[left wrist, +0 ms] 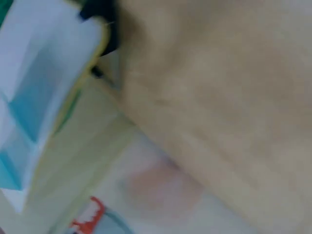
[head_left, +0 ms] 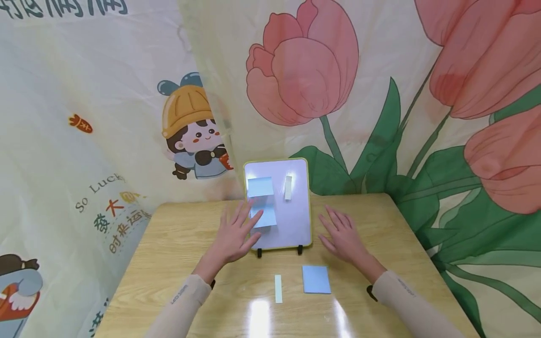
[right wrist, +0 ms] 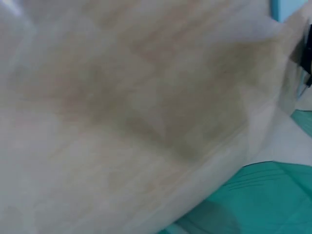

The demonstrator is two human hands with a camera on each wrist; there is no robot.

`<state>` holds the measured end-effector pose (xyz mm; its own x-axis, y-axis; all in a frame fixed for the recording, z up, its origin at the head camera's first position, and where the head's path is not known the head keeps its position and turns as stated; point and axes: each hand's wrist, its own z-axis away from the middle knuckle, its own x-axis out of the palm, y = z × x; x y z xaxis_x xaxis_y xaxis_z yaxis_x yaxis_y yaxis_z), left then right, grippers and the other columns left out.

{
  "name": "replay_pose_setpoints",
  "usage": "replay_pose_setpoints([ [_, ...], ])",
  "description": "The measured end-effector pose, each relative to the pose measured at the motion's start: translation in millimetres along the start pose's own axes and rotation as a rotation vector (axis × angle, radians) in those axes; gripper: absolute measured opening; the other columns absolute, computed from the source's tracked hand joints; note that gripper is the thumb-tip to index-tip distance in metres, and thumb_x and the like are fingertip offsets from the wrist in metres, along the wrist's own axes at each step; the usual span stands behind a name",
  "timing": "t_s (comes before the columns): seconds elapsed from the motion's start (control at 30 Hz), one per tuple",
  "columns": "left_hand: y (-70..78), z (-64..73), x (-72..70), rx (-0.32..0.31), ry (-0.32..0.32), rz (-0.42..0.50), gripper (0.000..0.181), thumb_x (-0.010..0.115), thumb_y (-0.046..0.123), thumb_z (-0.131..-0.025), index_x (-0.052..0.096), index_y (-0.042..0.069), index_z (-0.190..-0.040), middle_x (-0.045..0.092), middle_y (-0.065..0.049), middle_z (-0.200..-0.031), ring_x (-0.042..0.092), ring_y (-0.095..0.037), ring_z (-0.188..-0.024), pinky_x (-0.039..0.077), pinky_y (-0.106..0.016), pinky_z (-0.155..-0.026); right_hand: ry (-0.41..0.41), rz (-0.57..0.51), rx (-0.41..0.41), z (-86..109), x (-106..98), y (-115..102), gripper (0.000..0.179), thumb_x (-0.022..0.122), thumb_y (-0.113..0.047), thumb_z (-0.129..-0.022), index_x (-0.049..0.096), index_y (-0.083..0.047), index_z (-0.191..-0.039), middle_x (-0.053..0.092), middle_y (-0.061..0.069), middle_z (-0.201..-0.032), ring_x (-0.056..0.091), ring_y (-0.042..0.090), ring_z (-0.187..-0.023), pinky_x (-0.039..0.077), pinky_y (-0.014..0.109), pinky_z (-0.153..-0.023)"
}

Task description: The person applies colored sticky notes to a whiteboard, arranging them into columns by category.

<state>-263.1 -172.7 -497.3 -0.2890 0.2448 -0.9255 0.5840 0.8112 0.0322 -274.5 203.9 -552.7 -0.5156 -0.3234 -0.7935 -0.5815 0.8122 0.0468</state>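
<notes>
A small whiteboard (head_left: pixel 291 225) with a yellow rim stands on black feet on the table. On its left half are two blue sticky notes, an upper note (head_left: pixel 260 187) and a lower note (head_left: pixel 266 217). A narrow pale strip (head_left: pixel 288 188) is on its right half. My left hand (head_left: pixel 231 238), fingers spread, overlaps the board's left edge and the lower note in the head view. To the right of the board is my right hand (head_left: pixel 345 237), its fingers spread and holding nothing. The left wrist view shows the board (left wrist: pixel 53 44) tilted and blurred.
On the wooden table (head_left: pixel 177 249), in front of the board, lie a blue sticky-note pad (head_left: pixel 316 280) and a narrow pale green strip (head_left: pixel 278 288). A printed cloth (head_left: pixel 296 141) with tulips and cartoon figures hangs behind and beside the table.
</notes>
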Motion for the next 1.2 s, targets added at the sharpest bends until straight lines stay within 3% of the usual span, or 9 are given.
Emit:
replay_pose_setpoints([
  [0.07,-8.2,22.5,7.4,-0.049,0.004,0.007,0.059,0.035,0.053,-0.103,0.034,0.026,-0.155,0.018,-0.012,-0.166,0.015,-0.037,-0.152,0.007,-0.074,-0.112,-0.021,0.014,0.051,9.6,0.0,2.6,0.062,0.056,-0.047,-0.095,0.052,-0.008,-0.143,0.040,0.022,-0.154,0.042,0.042,-0.134,0.035,0.066,-0.102],
  [0.23,-24.4,68.7,22.2,-0.218,-0.058,0.026,0.057,0.041,0.050,-0.102,0.035,0.028,-0.155,0.014,-0.011,-0.167,0.011,-0.039,-0.152,-0.001,-0.072,-0.113,-0.096,0.001,0.173,30.2,-2.1,4.7,0.071,0.065,-0.042,-0.089,0.045,-0.010,-0.149,0.031,0.023,-0.158,0.035,0.044,-0.138,0.029,0.068,-0.106],
  [0.33,-28.7,89.4,27.1,-0.293,-0.111,0.045,0.059,0.040,0.052,-0.102,0.031,0.031,-0.156,0.010,-0.012,-0.167,0.008,-0.040,-0.152,-0.002,-0.072,-0.113,-0.150,-0.033,0.256,42.7,-5.1,2.9,0.074,0.066,-0.042,-0.089,0.040,-0.011,-0.151,0.024,0.024,-0.161,0.030,0.045,-0.141,0.024,0.070,-0.108],
  [0.47,-30.6,107.8,33.4,-0.338,-0.145,0.059,0.061,0.039,0.056,-0.101,0.029,0.032,-0.156,0.009,-0.013,-0.167,0.006,-0.042,-0.152,-0.002,-0.073,-0.113,-0.217,-0.053,0.341,59.2,-7.3,1.6,0.076,0.064,-0.044,-0.091,0.035,-0.013,-0.154,0.017,0.024,-0.163,0.023,0.046,-0.144,0.018,0.071,-0.110],
  [0.73,-24.9,123.3,46.1,-0.338,-0.142,0.051,0.062,0.041,0.058,-0.100,0.030,0.033,-0.156,0.008,-0.014,-0.167,0.006,-0.042,-0.152,-0.002,-0.073,-0.113,-0.269,-0.061,0.404,79.6,-9.0,0.3,0.079,0.060,-0.049,-0.092,0.028,-0.016,-0.157,0.005,0.020,-0.166,0.016,0.048,-0.147,0.013,0.072,-0.112],
  [1.2,-6.4,129.4,55.7,-0.310,-0.148,0.039,0.063,0.042,0.059,-0.099,0.029,0.034,-0.156,0.011,-0.014,-0.166,0.008,-0.040,-0.152,0.002,-0.072,-0.114,-0.258,-0.065,0.395,87.6,-11.4,-6.1,0.079,0.061,-0.048,-0.091,0.030,-0.016,-0.156,0.013,0.023,-0.164,0.019,0.047,-0.147,0.014,0.072,-0.112],
])
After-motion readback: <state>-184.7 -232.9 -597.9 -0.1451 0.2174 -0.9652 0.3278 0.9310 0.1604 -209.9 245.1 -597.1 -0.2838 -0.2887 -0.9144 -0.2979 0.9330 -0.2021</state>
